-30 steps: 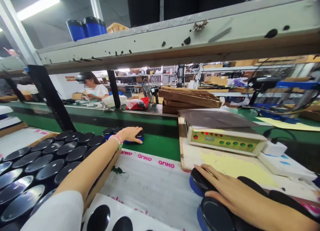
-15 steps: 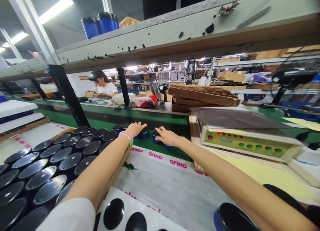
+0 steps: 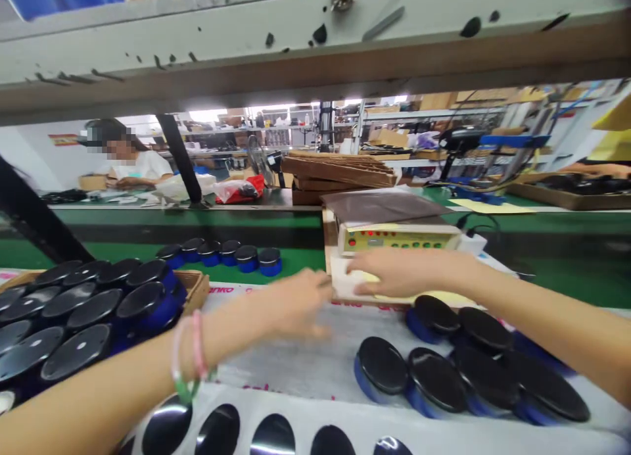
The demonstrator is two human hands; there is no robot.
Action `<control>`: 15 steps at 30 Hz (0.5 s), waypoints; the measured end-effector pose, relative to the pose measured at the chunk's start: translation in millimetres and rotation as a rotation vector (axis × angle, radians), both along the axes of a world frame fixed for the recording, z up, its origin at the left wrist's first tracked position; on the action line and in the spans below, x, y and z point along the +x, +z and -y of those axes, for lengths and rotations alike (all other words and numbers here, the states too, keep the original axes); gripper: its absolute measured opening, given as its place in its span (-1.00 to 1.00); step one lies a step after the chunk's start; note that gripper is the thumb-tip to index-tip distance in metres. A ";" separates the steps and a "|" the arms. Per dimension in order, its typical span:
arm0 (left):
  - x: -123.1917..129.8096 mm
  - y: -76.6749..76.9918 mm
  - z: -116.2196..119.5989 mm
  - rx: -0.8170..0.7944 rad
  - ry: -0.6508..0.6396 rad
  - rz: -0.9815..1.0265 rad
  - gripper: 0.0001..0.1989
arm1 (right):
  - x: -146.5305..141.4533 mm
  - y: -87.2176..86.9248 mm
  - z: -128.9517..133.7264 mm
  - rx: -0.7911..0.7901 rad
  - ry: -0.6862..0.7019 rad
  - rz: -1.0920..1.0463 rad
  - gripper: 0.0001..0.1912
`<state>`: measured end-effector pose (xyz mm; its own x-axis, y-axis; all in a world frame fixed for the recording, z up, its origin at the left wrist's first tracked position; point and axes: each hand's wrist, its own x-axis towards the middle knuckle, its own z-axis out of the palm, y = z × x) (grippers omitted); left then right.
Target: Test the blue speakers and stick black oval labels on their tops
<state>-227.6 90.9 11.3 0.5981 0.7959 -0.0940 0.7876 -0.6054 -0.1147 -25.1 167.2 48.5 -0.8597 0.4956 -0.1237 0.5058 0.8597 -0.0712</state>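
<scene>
My left hand [image 3: 300, 304] is over the middle of the bench, smeared by motion. Its thumb and fingers look apart, with nothing seen between them. My right hand [image 3: 389, 271] hovers in front of the control box [image 3: 401, 237], fingers apart and holding nothing visible. Below it stands a group of short blue cylinders with glossy black tops [image 3: 436, 379]. A row of similar blue cylinders [image 3: 246, 258] stands on the green belt [image 3: 300, 244], beyond my left hand. Nearest me lies a white sheet with black discs [image 3: 305, 409], partly under my left forearm.
At left, a cardboard tray [image 3: 197, 290] holds many more black-topped cylinders. A shelf beam [image 3: 221, 54] crosses above, with a black post [image 3: 180, 159] below it. Flattened cardboard [image 3: 340, 172] is stacked behind the belt. Another person [image 3: 142, 166] sits across at the far left.
Both hands have drawn back from the cylinders on the belt, which now stand in a row untouched. The view has swung right, showing the group of cylinders at right more fully.
</scene>
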 end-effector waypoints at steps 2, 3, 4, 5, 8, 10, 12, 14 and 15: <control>45.6 -18.4 24.4 -0.029 -0.181 0.122 -0.18 | 48.2 -7.4 18.7 -0.032 -0.056 0.077 -0.70; 65.9 -29.5 32.8 0.002 -0.209 0.178 -0.12 | 67.9 -14.3 26.7 -0.051 -0.068 0.093 -0.66; 84.0 -40.8 37.9 0.040 -0.216 0.206 -0.07 | 84.7 -23.0 33.3 -0.058 -0.076 0.086 -0.62; 99.8 -51.5 39.7 0.081 -0.215 0.225 -0.06 | 98.5 -33.2 38.1 -0.044 -0.082 0.067 -0.58; 130.8 -74.3 32.2 0.152 -0.200 0.234 -0.14 | 125.0 -70.2 43.0 0.152 -0.108 -0.028 -0.42; 136.3 -77.9 24.1 0.173 -0.222 0.226 -0.23 | 133.1 -96.1 40.9 0.341 -0.145 -0.077 -0.38; 127.8 -70.4 16.3 0.163 -0.242 0.193 -0.29 | 136.5 -117.9 38.4 0.498 -0.190 -0.122 -0.41; 105.5 -53.7 4.7 0.124 -0.191 0.146 -0.33 | 138.1 -131.6 37.4 0.568 -0.224 -0.172 -0.46; 90.0 -43.7 -4.0 0.094 -0.121 0.114 -0.34 | 138.8 -134.9 37.4 0.562 -0.241 -0.197 -0.48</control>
<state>-137.6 95.0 -32.4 0.6922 0.7199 0.0517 0.7211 -0.6870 -0.0893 113.7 129.7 -86.4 -0.6965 0.6209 0.3598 0.7127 0.6570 0.2458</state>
